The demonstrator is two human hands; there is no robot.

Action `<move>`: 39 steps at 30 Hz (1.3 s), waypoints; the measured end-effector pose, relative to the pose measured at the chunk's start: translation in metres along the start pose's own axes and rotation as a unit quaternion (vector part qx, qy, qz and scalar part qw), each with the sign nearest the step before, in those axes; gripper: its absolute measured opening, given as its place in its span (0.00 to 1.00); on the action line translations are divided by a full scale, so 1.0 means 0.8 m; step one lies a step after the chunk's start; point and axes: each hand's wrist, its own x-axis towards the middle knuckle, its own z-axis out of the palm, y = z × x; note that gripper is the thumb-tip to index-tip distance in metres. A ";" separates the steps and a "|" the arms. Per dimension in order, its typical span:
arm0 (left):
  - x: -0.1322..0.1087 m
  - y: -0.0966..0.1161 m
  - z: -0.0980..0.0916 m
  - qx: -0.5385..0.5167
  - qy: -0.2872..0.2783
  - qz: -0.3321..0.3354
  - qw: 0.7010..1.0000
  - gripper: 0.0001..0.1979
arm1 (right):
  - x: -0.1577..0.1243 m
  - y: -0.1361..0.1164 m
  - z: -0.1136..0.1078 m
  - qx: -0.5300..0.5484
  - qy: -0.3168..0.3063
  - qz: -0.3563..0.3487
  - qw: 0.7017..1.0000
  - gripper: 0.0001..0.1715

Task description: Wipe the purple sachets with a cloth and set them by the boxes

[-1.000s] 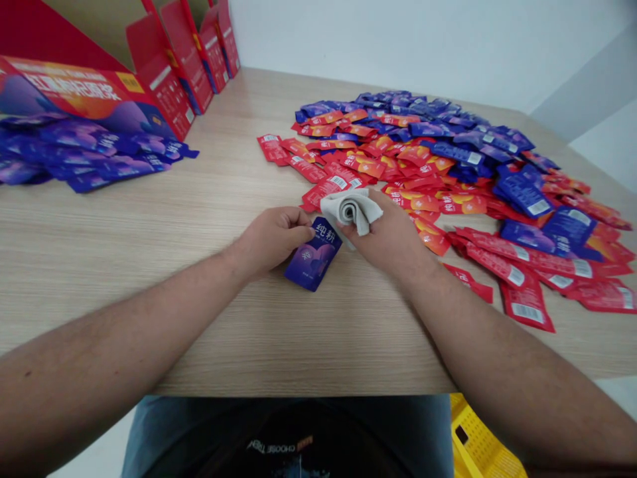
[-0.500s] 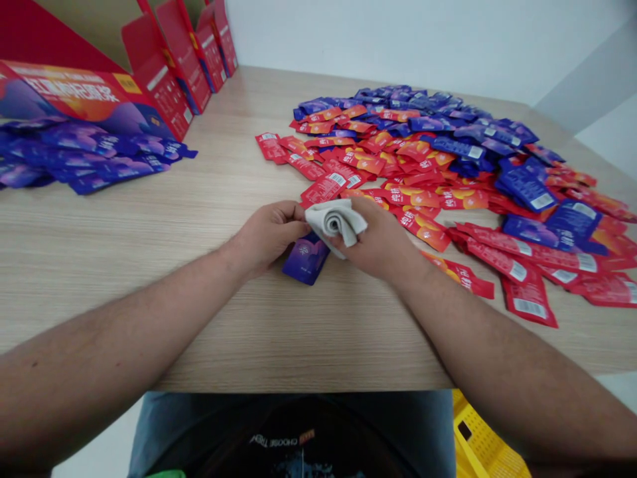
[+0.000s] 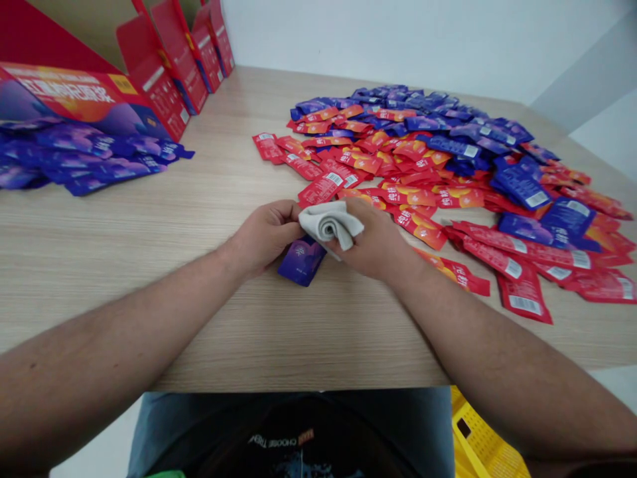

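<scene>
Clenching a rolled off-white cloth (image 3: 329, 222) in our right fingers (image 3: 354, 204), we have our left hand (image 3: 263, 236), its grip unclear, nearest the purple sachet (image 3: 301, 262), lying diagonally on the counter (image 3: 124, 299) just below the fingers.

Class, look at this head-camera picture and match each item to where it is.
Items:
1. Rolled off-white cloth
2. Purple-blue sachet
3. Heap of red and blue sachets
4. Yellow plastic crate

Places:
A. Below the near edge of the table, at lower right
B. Spread across the far right of the table
C. In the right hand
D. Flat on the table, partly hidden by the left hand

Pairs: 1-C, 2-D, 3-B, 4-A
</scene>
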 end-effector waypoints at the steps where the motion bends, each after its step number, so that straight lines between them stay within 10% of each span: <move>1: 0.000 0.000 0.000 0.004 -0.001 0.001 1.000 0.08 | 0.000 0.000 0.001 0.001 -0.006 -0.001 1.000 0.15; 39: -0.001 0.005 0.003 0.032 0.034 -0.015 0.999 0.07 | 0.001 0.003 0.003 0.028 -0.016 0.023 0.999 0.15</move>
